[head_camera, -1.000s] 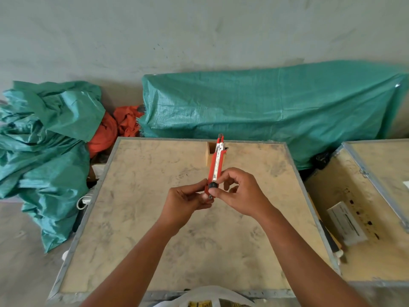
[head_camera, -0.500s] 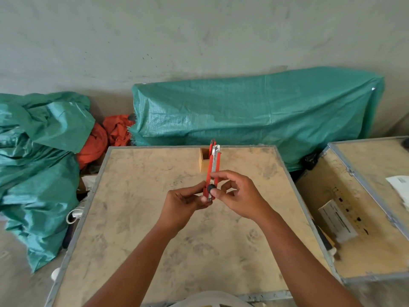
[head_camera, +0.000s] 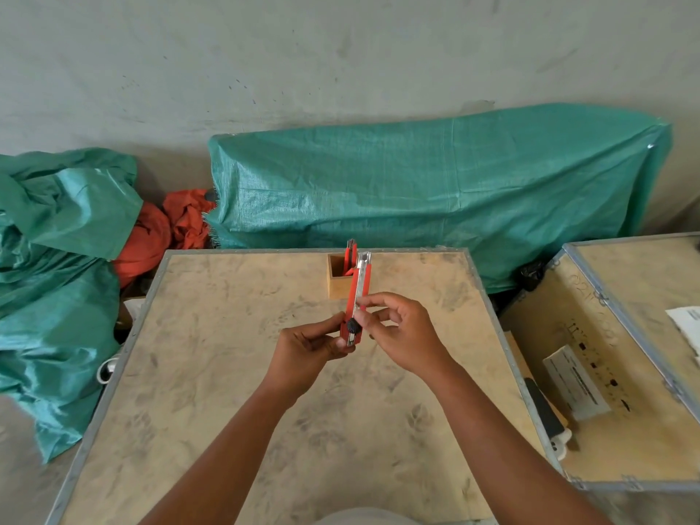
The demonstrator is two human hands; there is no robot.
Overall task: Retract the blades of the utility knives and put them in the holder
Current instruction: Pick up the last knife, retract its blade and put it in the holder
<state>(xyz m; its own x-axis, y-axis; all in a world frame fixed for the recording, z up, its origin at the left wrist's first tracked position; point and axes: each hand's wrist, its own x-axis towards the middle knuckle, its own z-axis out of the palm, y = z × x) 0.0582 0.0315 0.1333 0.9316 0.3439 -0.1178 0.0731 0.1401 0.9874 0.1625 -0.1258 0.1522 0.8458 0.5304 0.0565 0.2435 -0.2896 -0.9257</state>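
I hold a red utility knife upright above the middle of the wooden table, its black wheel facing me near the bottom. My left hand pinches the knife's lower end. My right hand grips the body from the right with thumb and fingertips. Behind the knife, near the table's far edge, stands a small wooden holder with another red knife sticking out of it. I cannot tell whether a blade shows at the held knife's tip.
A green tarp covers a long shape behind the table; crumpled green and orange sheets lie at left. A second crate-like table stands at right, with a white box and a paper sheet on it.
The view has tilted down slightly, so the holder now shows clear of the knife. Both hands still hold the knife, and my right fingers have shifted a little higher along its body.
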